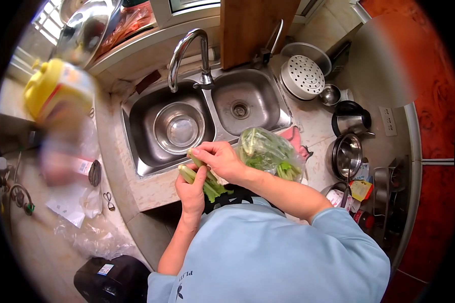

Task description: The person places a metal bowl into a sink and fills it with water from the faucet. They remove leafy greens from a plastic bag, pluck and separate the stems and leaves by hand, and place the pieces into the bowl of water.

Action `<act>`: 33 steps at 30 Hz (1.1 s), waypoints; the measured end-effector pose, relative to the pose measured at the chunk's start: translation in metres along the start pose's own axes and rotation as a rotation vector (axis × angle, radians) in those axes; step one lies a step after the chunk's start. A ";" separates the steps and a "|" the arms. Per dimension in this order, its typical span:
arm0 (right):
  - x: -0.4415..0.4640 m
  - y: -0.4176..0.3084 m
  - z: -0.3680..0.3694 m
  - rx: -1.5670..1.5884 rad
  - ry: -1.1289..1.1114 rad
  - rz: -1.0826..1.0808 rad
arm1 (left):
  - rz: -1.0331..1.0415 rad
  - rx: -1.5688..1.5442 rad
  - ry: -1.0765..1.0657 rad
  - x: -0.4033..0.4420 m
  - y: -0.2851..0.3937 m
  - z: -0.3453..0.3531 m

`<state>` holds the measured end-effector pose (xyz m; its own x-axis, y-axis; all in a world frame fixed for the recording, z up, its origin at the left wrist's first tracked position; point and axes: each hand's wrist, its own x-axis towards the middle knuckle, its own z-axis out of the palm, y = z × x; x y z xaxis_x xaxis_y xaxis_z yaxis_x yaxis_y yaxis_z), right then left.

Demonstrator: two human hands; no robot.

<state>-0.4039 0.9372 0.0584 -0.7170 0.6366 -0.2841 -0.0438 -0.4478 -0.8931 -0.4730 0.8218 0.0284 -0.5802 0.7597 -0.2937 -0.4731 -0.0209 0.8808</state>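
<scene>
My left hand (191,194) is closed around a pale-ended leafy green stalk (187,174), above the counter edge in front of the sink. Its dark green leaves (215,190) hang below my hands. Just above and to the right, my right hand (220,160) pinches another pale green stalk piece (195,157); whether the two pieces are still joined is hidden by the fingers. Beside my right wrist lies a clear plastic bag of leafy greens (268,151). A steel bowl (179,129) sits in the left basin (141,131), beyond my hands.
The faucet (174,60) arches over the left basin; the right basin (247,88) has a drain. A wooden board (260,30) stands behind it. Right: white colander (302,77), kettle (351,121), steel pots (348,154), pink cloth (294,136). Left: yellow bottle (60,91), plastic wrap (93,237).
</scene>
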 end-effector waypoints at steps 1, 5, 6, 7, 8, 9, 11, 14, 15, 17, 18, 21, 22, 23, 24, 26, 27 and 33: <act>0.002 0.001 -0.001 0.023 -0.024 0.091 | -0.010 0.020 0.005 0.000 0.006 0.001; 0.010 -0.008 -0.007 -0.120 -0.249 0.053 | -0.050 0.212 -0.035 -0.002 0.016 -0.009; 0.014 -0.005 -0.009 -0.116 -0.250 0.057 | -0.054 0.214 -0.032 -0.003 0.019 -0.010; 0.022 -0.002 -0.014 -0.305 -0.215 0.076 | -0.126 0.177 -0.044 -0.002 0.022 -0.010; 0.027 0.003 -0.017 -0.493 -0.180 0.096 | -0.198 0.138 -0.055 -0.002 0.024 -0.012; 0.030 0.005 -0.016 -0.434 -0.128 0.167 | -0.226 0.128 -0.094 -0.002 0.022 -0.017; 0.029 0.007 -0.016 -0.249 -0.094 0.181 | -0.257 -0.024 -0.096 -0.004 0.018 -0.019; 0.026 0.010 -0.018 -0.036 -0.116 0.186 | -0.274 -0.270 -0.081 -0.007 0.019 -0.020; 0.019 0.008 -0.015 -0.061 -0.157 0.187 | -0.277 -0.297 -0.079 -0.007 0.019 -0.020; 0.012 -0.001 -0.011 -0.090 -0.251 0.207 | -0.285 -0.325 -0.077 -0.006 0.018 -0.018; 0.012 0.000 -0.013 -0.090 -0.248 0.212 | -0.287 -0.312 -0.098 -0.005 0.018 -0.015; 0.015 -0.001 -0.015 -0.111 -0.249 0.181 | -0.299 -0.258 -0.169 0.001 0.014 -0.015; 0.016 0.001 -0.018 -0.109 -0.249 0.181 | -0.300 -0.257 -0.169 0.003 0.013 -0.020; 0.018 0.007 -0.024 -0.151 -0.161 0.116 | -0.331 -0.278 -0.075 0.005 0.011 -0.024; 0.021 0.013 -0.030 -0.195 -0.075 0.051 | -0.361 -0.300 0.019 0.008 0.012 -0.026; 0.023 0.043 -0.037 -0.607 0.045 -0.190 | -0.354 -0.289 0.024 0.014 -0.007 -0.056; 0.025 0.059 -0.042 -0.788 -0.015 -0.108 | -0.357 -0.283 0.075 0.016 -0.014 -0.066; 0.028 0.143 -0.054 -1.256 -0.197 -0.020 | -0.319 -0.430 0.074 0.012 -0.018 -0.090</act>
<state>-0.3923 0.9253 -0.0960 -0.8195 0.4841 -0.3065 0.5535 0.5305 -0.6420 -0.5305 0.7729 -0.0247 -0.4016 0.7241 -0.5607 -0.8531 -0.0731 0.5166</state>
